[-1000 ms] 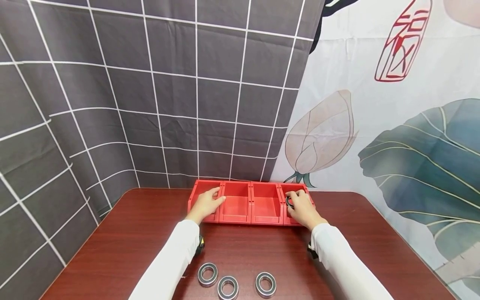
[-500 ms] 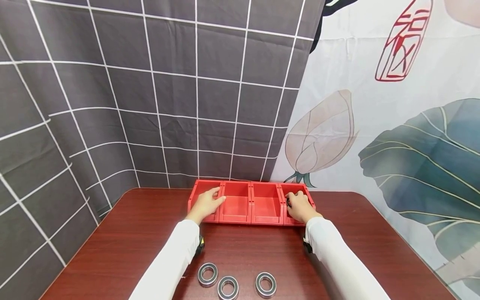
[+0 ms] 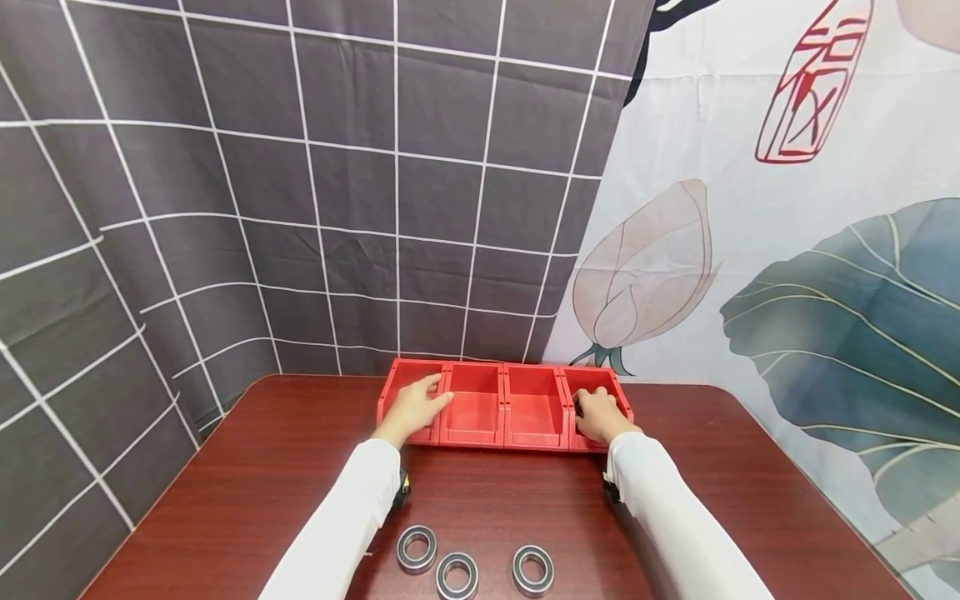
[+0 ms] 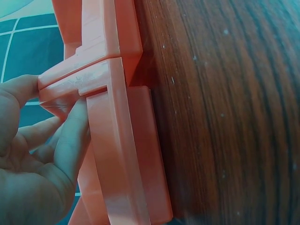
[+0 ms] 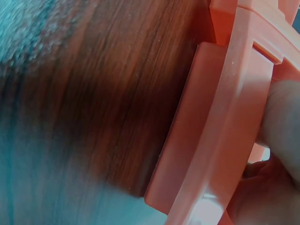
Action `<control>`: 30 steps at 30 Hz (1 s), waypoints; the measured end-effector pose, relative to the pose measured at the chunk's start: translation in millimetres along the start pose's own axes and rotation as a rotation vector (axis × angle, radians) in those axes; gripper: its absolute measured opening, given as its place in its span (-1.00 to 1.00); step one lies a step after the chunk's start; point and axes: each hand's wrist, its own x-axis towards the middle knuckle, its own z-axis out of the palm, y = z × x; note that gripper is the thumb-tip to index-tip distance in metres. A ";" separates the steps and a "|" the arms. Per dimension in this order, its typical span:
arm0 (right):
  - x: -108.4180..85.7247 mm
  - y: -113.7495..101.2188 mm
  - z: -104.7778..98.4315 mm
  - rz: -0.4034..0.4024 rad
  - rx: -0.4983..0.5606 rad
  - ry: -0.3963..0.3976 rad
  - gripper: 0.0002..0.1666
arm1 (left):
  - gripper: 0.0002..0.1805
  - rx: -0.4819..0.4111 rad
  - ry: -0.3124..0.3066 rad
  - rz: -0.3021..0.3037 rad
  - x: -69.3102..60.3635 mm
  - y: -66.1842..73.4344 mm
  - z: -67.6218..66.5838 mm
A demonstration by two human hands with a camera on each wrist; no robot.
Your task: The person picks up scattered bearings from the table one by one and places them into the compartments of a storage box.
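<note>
My left hand [image 3: 411, 410] is at the leftmost red bin [image 3: 408, 369], with thumb and fingers pinching the upper edge where two bins join, as the left wrist view shows. Down in the rightmost red bin [image 3: 587, 442], my right hand [image 3: 602, 417] holds a dark-ringed bearing [image 3: 577, 407], mostly covered by the fingers. In the right wrist view that bin's front wall [image 5: 234, 126] hides the fingertips. Three more metal bearings lie flat near the table's front: a left one [image 3: 402, 548], a middle one [image 3: 442, 575] and a right one [image 3: 517, 571].
Two more red bins, a left-centre one [image 3: 472, 421] and a right-centre one [image 3: 534, 425], join the outer bins in one row along the back of the brown wooden table [image 3: 502, 492]. A grey checked cloth [image 3: 337, 208] and a printed white cloth [image 3: 675, 125] hang behind.
My right hand has gone lower and slightly left in the rightmost bin, so less of the bearing shows. The left hand has stayed at the bin edge.
</note>
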 end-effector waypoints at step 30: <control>3.8 0.6 3.2 0.054 0.032 -0.026 -0.50 | -0.37 -0.009 -0.008 -0.014 -0.4 -0.5 -0.5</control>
